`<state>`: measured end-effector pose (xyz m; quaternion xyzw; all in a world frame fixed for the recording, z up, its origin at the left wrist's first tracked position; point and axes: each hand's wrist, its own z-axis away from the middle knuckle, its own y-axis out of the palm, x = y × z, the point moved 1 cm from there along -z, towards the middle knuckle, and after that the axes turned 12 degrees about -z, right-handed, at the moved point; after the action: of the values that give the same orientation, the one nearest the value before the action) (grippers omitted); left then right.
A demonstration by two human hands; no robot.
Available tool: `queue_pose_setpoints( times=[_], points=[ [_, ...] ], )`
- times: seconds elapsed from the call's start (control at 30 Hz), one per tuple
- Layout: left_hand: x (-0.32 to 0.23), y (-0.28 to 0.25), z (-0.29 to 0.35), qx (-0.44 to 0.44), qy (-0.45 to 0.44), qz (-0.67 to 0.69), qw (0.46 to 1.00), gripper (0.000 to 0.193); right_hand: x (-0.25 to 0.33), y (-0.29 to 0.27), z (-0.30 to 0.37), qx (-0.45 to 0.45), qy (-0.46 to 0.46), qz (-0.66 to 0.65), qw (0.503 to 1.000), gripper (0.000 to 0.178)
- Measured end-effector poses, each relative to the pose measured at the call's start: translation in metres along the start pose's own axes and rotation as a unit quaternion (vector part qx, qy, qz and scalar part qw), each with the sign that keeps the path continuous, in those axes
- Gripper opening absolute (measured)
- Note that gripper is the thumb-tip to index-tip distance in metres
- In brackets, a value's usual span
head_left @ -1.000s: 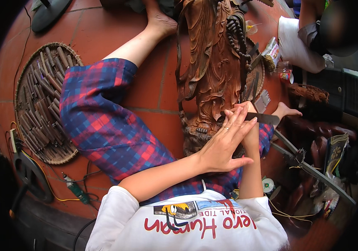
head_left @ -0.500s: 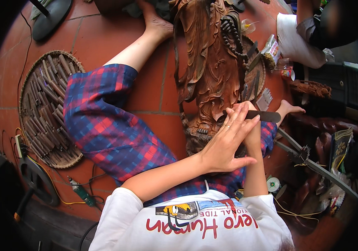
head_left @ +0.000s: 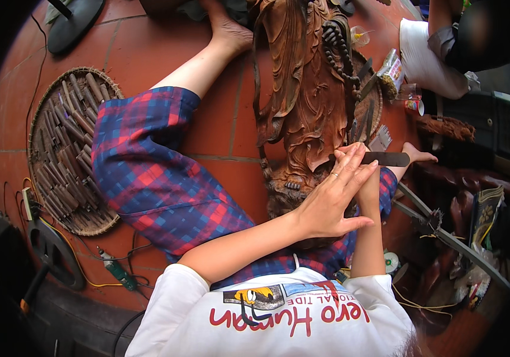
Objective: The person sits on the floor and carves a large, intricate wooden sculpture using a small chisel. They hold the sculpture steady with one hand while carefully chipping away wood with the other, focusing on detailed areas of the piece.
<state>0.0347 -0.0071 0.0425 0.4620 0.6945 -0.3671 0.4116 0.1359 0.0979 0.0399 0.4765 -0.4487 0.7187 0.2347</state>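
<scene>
A reddish-brown carved wooden statue (head_left: 302, 113) with draped robes and a string of beads lies in front of me, its base between my legs. My right hand (head_left: 370, 191) is closed round a dark flat carving tool (head_left: 395, 159) at the lower part of the statue. The rounded end of the tool sticks out to the right; its working tip is mostly hidden by the fingers. Across the right hand rests my left hand (head_left: 335, 190), fingers stretched and thumb apart, wearing a ring. The left hand covers much of the right one.
A round woven tray (head_left: 115, 89) of wooden-handled tools lies at left. Near it are a green rotary tool (head_left: 118, 271) and cables. Another tray (head_left: 377, 113) with flat tools sits right of the statue. Grey metal bars (head_left: 463, 253) and a co-worker's white-clad leg (head_left: 424, 59) are further right.
The whole view has shifted slightly. Both hands stay together on the tool, which has moved a little to the right and lies nearer level.
</scene>
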Motion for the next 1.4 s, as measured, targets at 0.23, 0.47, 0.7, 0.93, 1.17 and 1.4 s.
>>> queue_pose_setpoints(
  times=[0.23,0.47,0.7,0.93,1.17,1.4],
  points=[
    [-0.003,-0.003,0.002,-0.002,-0.002,0.002,1.000,0.097,0.004,0.002,0.001,0.019,-0.028,-0.036,0.999,0.022],
    [-0.002,-0.006,0.012,-0.007,-0.005,0.003,1.000,0.096,0.022,0.008,0.005,0.011,-0.029,0.040,0.999,0.021],
    [-0.009,-0.010,0.013,-0.011,-0.006,-0.019,1.000,0.099,0.025,0.013,0.009,0.021,-0.058,0.047,0.997,0.018],
    [-0.009,-0.004,0.005,-0.019,-0.016,-0.017,1.000,0.098,0.009,0.007,0.010,-0.002,-0.104,0.069,0.992,0.018],
    [-0.005,0.002,0.000,-0.042,-0.032,-0.020,0.998,0.099,-0.009,0.011,0.008,-0.045,-0.093,-0.018,0.994,0.016],
    [-0.004,0.005,0.005,-0.043,-0.027,-0.017,0.999,0.098,0.008,0.015,0.011,-0.042,-0.052,-0.014,0.998,0.022]
  ],
)
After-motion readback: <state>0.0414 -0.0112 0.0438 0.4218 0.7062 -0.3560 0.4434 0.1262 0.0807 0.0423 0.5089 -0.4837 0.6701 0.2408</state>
